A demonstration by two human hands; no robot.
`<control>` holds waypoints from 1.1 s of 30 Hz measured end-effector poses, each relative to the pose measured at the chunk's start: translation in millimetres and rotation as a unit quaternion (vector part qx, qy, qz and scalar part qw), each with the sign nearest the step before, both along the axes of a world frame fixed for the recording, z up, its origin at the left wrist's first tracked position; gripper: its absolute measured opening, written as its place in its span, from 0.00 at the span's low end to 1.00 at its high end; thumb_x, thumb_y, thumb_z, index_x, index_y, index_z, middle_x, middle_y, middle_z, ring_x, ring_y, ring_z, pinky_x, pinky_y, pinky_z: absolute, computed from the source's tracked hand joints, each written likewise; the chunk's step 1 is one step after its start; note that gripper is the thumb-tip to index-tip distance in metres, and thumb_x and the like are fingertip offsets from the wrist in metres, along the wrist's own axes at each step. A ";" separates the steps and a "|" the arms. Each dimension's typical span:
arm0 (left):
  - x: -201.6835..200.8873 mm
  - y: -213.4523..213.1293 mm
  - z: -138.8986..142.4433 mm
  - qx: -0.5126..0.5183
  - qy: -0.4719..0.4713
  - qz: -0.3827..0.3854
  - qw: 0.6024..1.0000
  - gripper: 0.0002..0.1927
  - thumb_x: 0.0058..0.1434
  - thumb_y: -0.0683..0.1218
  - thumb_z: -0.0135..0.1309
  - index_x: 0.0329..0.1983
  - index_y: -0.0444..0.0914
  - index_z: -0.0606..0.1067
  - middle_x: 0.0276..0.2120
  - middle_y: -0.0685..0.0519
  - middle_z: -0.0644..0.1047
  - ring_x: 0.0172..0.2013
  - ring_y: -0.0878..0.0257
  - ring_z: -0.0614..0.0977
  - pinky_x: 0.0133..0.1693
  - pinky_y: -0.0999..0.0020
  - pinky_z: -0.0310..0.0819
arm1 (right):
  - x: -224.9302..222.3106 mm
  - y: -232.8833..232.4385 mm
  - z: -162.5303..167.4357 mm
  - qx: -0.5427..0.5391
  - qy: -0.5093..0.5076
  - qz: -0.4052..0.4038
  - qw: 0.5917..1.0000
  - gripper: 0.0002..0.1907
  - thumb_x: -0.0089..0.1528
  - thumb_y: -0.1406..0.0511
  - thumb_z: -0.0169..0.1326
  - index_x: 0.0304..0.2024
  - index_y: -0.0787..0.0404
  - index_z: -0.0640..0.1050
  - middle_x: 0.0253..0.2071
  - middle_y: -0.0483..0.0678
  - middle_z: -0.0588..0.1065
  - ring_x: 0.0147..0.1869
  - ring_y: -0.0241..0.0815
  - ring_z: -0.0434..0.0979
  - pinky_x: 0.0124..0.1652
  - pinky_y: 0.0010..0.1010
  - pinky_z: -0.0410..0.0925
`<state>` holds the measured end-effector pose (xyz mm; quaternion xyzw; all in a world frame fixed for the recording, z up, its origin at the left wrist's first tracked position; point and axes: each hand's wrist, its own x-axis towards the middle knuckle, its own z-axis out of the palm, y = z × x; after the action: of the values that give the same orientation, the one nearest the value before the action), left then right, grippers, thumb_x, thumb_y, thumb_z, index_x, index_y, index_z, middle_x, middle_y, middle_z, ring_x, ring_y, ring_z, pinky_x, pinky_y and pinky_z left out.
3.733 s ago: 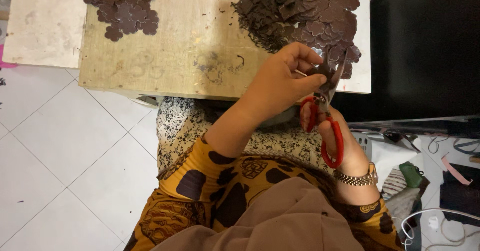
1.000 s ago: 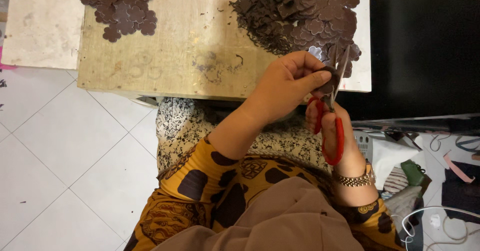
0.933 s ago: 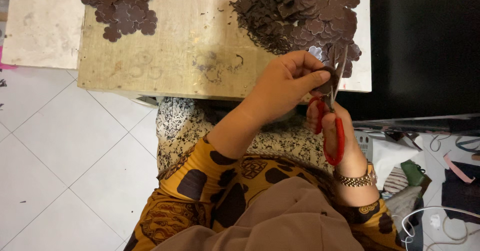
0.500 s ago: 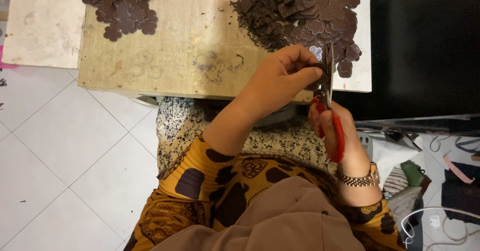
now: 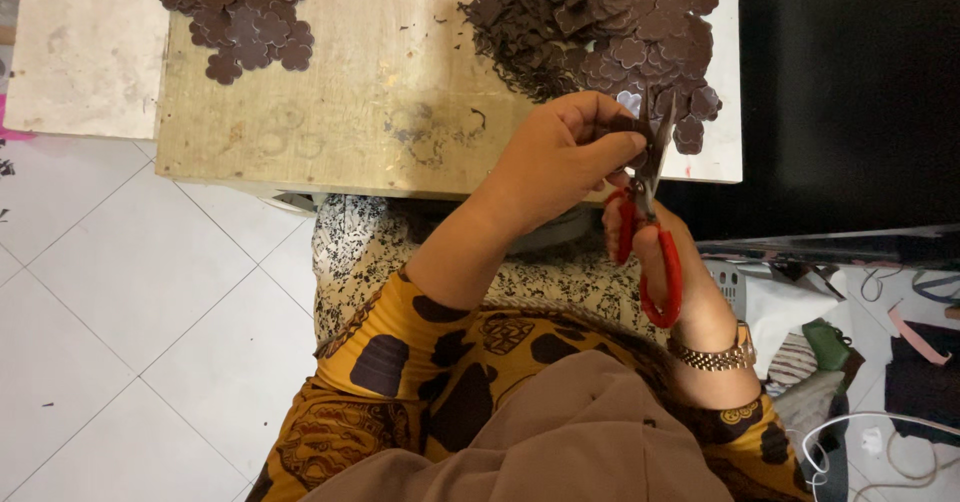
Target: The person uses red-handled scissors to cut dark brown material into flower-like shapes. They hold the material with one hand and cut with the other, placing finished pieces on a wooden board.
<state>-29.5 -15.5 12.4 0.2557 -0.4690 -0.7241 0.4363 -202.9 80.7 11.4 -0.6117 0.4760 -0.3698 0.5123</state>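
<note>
a person sits at the near edge of a low wooden table (image 5: 330, 112), both hands raised over the lap. the left hand (image 5: 565, 157) has its fingers curled in and pinched narrowly on a small dark brown piece (image 5: 640, 127), held just above the table's near edge. the right hand (image 5: 665, 262) grips a pair of red-handled scissors (image 5: 645, 222), fingers threaded through the loops; the blades point up and away from the body, drawn close together with only a narrow gap, and meet the pinched piece just beside the left fingertips. the piece is mostly hidden between fingers and blades, so its outline cannot be made out.

right behind the hands, on the far right of the table, lies a large loose heap of brown flower-shaped cutouts (image 5: 610, 22), with thin dark trimmings scattered at its near side. a smaller cluster of the same cutouts (image 5: 235, 12) sits well apart at the far left of the tabletop. a gold-coloured wristwatch (image 5: 712, 357) circles the right wrist, and the sleeves are mustard yellow with dark brown patches. a black-and-white patterned cloth (image 5: 370, 247) covers the lap below the table edge. white floor tiles (image 5: 110, 292) spread to the left; to the right sits a clutter of cables and fabric scraps (image 5: 870, 362)
</note>
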 end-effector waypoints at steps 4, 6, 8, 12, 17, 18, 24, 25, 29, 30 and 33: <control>2.2 3.6 -1.2 0.006 0.005 0.001 1.000 0.09 0.64 0.41 0.57 0.45 0.30 0.76 0.34 0.52 0.81 0.31 0.69 0.81 0.35 0.76 0.80 | 3.4 4.6 1.7 -0.021 0.022 0.008 1.000 0.41 0.64 0.31 0.39 0.42 0.62 0.70 0.33 0.42 0.66 0.37 0.34 0.64 0.38 0.25 0.62; 2.2 4.7 -1.7 0.015 0.011 0.002 1.000 0.09 0.65 0.41 0.58 0.44 0.30 0.76 0.33 0.51 0.80 0.31 0.69 0.81 0.35 0.76 0.79 | 4.6 5.7 3.0 -0.014 0.017 0.003 1.000 0.40 0.65 0.31 0.39 0.42 0.62 0.70 0.33 0.42 0.66 0.36 0.33 0.64 0.38 0.25 0.62; 4.0 9.1 -3.1 0.020 0.009 0.005 1.000 0.09 0.65 0.41 0.58 0.44 0.30 0.76 0.33 0.51 0.80 0.31 0.69 0.81 0.35 0.76 0.79 | 8.4 10.2 2.6 -0.007 0.012 -0.008 1.000 0.40 0.64 0.32 0.40 0.43 0.62 0.70 0.33 0.41 0.66 0.35 0.33 0.64 0.37 0.25 0.62; 3.5 10.3 -3.8 0.026 0.007 0.010 1.000 0.09 0.64 0.41 0.57 0.43 0.30 0.76 0.33 0.52 0.80 0.31 0.69 0.81 0.34 0.76 0.78 | 12.5 11.3 -1.0 -0.002 -0.005 -0.040 0.999 0.40 0.62 0.32 0.43 0.52 0.58 0.69 0.32 0.40 0.65 0.33 0.32 0.62 0.33 0.24 0.60; 6.9 14.1 -5.7 0.020 0.017 0.018 0.999 0.08 0.65 0.41 0.57 0.43 0.30 0.76 0.32 0.53 0.80 0.31 0.69 0.81 0.33 0.76 0.77 | 13.4 15.9 -6.3 0.042 -0.044 -0.059 0.996 0.38 0.61 0.32 0.47 0.38 0.59 0.68 0.29 0.39 0.61 0.30 0.31 0.57 0.31 0.23 0.54; 8.6 16.5 -6.1 0.016 0.020 0.018 1.000 0.08 0.65 0.41 0.57 0.43 0.30 0.76 0.32 0.52 0.80 0.31 0.69 0.81 0.33 0.76 0.78 | 14.8 18.4 -6.8 0.038 -0.033 -0.059 0.997 0.38 0.60 0.31 0.46 0.36 0.59 0.67 0.28 0.38 0.60 0.29 0.31 0.57 0.30 0.23 0.54; 9.7 15.5 -5.3 0.012 0.013 0.017 1.000 0.08 0.65 0.41 0.58 0.42 0.31 0.76 0.32 0.52 0.80 0.30 0.69 0.80 0.34 0.76 0.77 | 14.1 21.1 -1.8 0.034 -0.015 -0.055 0.998 0.37 0.62 0.32 0.45 0.34 0.58 0.67 0.26 0.38 0.60 0.29 0.31 0.56 0.30 0.23 0.53; 10.1 15.1 -4.8 0.011 0.016 0.017 1.000 0.07 0.64 0.41 0.58 0.42 0.31 0.76 0.32 0.52 0.80 0.30 0.69 0.80 0.34 0.75 0.78 | 13.9 21.1 -1.3 0.034 -0.015 -0.054 0.998 0.37 0.62 0.32 0.44 0.34 0.58 0.67 0.26 0.38 0.60 0.29 0.31 0.56 0.29 0.23 0.53; 13.0 14.6 -2.5 0.000 0.009 0.021 1.000 0.07 0.63 0.39 0.58 0.43 0.31 0.76 0.32 0.53 0.79 0.30 0.69 0.80 0.34 0.74 0.77 | 10.3 20.4 -0.9 0.034 0.024 -0.050 0.998 0.36 0.62 0.33 0.44 0.33 0.58 0.67 0.27 0.38 0.60 0.28 0.31 0.57 0.29 0.23 0.55; 15.2 16.9 -2.2 -0.002 0.003 0.026 1.000 0.08 0.63 0.39 0.58 0.43 0.32 0.75 0.33 0.53 0.79 0.30 0.69 0.79 0.34 0.75 0.77 | 11.3 21.9 -2.2 0.037 0.029 -0.048 0.998 0.36 0.62 0.33 0.44 0.33 0.58 0.67 0.27 0.38 0.60 0.28 0.31 0.57 0.29 0.23 0.55; 18.7 18.6 -2.0 -0.010 0.008 0.029 0.999 0.09 0.62 0.39 0.59 0.44 0.32 0.74 0.33 0.53 0.80 0.32 0.70 0.79 0.35 0.74 0.77 | 11.8 24.1 -6.1 0.044 0.028 -0.051 0.997 0.36 0.62 0.33 0.44 0.33 0.58 0.66 0.27 0.38 0.60 0.29 0.31 0.57 0.29 0.23 0.56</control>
<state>-10.8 3.1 10.4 0.2591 -0.4648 -0.7084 0.4636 -191.1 104.7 5.3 -0.5735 0.5368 -0.3566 0.5058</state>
